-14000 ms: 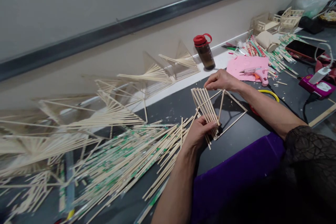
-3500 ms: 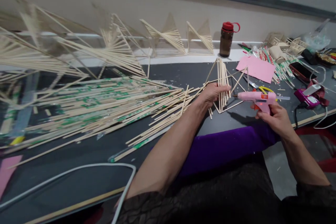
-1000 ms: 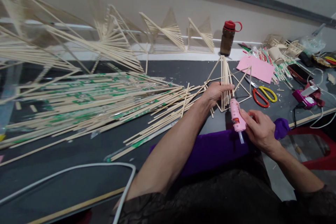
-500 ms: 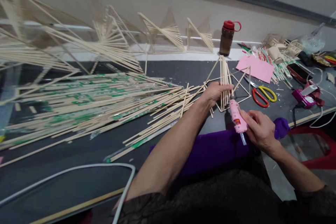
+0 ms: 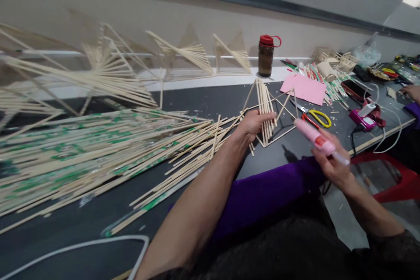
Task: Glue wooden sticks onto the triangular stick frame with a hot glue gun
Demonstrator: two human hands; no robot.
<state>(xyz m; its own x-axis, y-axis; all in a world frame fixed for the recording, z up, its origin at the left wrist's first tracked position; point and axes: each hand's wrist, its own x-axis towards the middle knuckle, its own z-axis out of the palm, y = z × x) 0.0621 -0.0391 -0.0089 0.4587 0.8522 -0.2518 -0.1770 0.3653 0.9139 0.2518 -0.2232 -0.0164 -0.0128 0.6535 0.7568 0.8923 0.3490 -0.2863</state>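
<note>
Sitting between clamped left fingers (image 5: 268,117) is the stick frame (image 5: 264,97); right fingers (image 5: 323,163) grip a glue gun (image 5: 309,134).

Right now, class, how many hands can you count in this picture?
3: the person's left hand gripping the stick frame, their right hand holding the pink glue gun, and another person's hand at the right edge. More may be hidden.
</note>
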